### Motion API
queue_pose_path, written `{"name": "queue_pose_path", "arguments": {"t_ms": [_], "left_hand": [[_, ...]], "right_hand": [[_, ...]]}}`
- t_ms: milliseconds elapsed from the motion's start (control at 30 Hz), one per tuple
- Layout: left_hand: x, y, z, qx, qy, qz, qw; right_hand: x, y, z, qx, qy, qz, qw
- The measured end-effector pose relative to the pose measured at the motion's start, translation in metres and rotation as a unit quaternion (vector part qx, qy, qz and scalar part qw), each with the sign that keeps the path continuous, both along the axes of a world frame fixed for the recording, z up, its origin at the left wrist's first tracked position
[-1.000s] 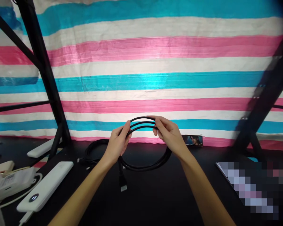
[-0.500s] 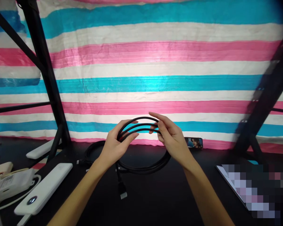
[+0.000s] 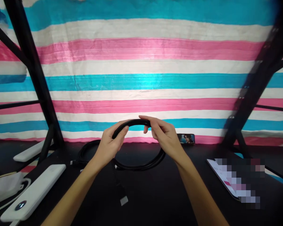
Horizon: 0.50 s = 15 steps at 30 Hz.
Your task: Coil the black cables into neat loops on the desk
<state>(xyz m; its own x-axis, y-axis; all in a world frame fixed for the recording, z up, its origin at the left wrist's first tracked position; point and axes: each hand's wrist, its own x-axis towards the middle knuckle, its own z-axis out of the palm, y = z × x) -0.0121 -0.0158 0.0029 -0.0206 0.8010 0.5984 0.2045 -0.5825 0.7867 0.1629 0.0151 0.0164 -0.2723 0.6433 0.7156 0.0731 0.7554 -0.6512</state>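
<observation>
A coiled black cable (image 3: 141,169) is held up in a loop between my two hands. My left hand (image 3: 112,139) grips the coil's upper left, thumb in front and fingers behind. At the upper right of the coil, my right hand (image 3: 163,131) pinches the bundled strands between thumb and fingers. The strands lie close together along the top. One cable end with a flat metal-tipped plug (image 3: 124,200) hangs below my left hand. Behind my left wrist, a second black cable coil (image 3: 83,150) rests on the table, with a plug (image 3: 72,162) at its left.
A long white device (image 3: 35,191) and a white adapter with a cord (image 3: 7,185) lie at left. A phone (image 3: 186,138) leans at the back, and a tablet-like screen (image 3: 223,179), partly pixelated, lies right. Black metal frame posts (image 3: 35,78) flank the black table before a striped sheet (image 3: 143,50).
The strands at the top of the coil, spread apart before, are now bunched together. My right hand has moved in toward my left. The camera view has shifted slightly right.
</observation>
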Motion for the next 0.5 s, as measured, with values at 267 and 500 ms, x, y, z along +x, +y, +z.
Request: {"name": "queue_pose_path", "arguments": {"t_ms": [267, 500], "left_hand": [[-0.0018, -0.001, 0.0005, 0.005, 0.045, 0.028, 0.999], [-0.0066, 0.0078, -0.0041, 0.031, 0.063, 0.062, 0.996]], "right_hand": [[0.0009, 0.0008, 0.0002, -0.02, 0.021, 0.014, 0.999], [-0.0045, 0.0026, -0.0057, 0.108, -0.064, -0.088, 0.988]]}}
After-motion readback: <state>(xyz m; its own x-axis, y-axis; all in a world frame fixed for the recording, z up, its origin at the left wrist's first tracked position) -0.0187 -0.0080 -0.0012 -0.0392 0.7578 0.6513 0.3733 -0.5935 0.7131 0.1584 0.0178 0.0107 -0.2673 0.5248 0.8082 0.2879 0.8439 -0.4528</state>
